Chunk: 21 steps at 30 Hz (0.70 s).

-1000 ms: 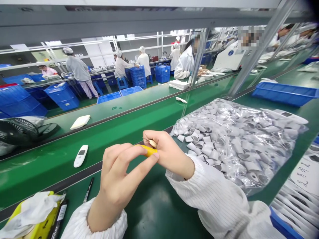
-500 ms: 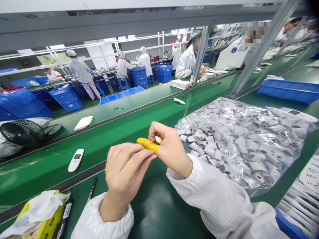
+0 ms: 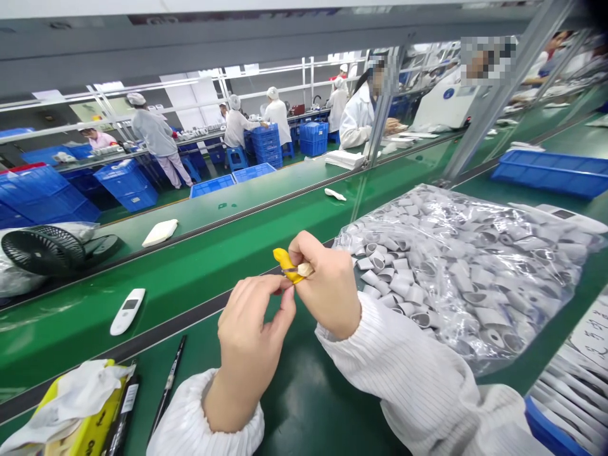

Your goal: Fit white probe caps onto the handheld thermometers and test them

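The left hand [image 3: 251, 335] brings its fingertips together at the lower edge of a yellow finger cot [image 3: 285, 259] on the right thumb, though whether they grip it is unclear, while the right hand [image 3: 330, 285] pinches a small cream piece [image 3: 305, 270] against the cot, above the green counter [image 3: 304, 392]. The step seems to be fine positioning, calling for a steady right pinch and light left fingertips. Compared with the earlier frame, the cot's tip points more steeply away, and the white handheld thermometer [image 3: 127, 311] lies farther left along the green belt [image 3: 199, 256].

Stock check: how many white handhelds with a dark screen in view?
2: left handheld on the green belt, right handheld beside the bag of grey parts. Others may be hidden.
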{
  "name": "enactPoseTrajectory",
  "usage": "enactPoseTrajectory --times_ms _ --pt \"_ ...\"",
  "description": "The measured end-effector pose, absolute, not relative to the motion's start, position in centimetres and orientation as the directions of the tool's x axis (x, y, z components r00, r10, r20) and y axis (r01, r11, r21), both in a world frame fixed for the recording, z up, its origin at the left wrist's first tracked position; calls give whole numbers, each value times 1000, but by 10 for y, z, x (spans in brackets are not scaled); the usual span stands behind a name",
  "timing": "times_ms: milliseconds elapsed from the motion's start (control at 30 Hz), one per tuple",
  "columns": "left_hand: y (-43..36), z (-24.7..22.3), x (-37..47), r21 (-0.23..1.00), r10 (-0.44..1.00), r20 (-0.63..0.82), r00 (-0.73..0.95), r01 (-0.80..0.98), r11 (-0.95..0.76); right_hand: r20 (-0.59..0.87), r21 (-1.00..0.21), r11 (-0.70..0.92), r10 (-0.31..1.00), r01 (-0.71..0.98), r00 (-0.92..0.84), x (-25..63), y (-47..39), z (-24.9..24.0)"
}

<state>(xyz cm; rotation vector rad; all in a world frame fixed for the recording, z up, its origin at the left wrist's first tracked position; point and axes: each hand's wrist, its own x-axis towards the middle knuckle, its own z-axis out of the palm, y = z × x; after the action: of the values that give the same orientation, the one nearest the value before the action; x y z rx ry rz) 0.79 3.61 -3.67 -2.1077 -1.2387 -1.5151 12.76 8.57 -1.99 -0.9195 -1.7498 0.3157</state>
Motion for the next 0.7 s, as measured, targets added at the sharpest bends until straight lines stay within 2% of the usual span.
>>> enactPoseTrajectory --times_ms 167,367,467,567,700 --pt "42 -41 4 217 472 879 70 822 -527 664 -641 654 735 401 -138 121 84 -23" --pt "49 -36 -8 198 465 884 45 866 -459 504 -791 545 838 279 -208 112 82 -26" --pt "50 -38 -10 115 404 909 105 868 -483 468 -856 499 859 134 -209 113 87 -27" --pt "47 -43 -3 43 362 911 197 829 -558 499 -865 501 858 -20 -124 117 95 -28" --pt "43 -47 9 46 321 919 227 749 -661 539 -837 536 842 -110 6 122 100 -24"
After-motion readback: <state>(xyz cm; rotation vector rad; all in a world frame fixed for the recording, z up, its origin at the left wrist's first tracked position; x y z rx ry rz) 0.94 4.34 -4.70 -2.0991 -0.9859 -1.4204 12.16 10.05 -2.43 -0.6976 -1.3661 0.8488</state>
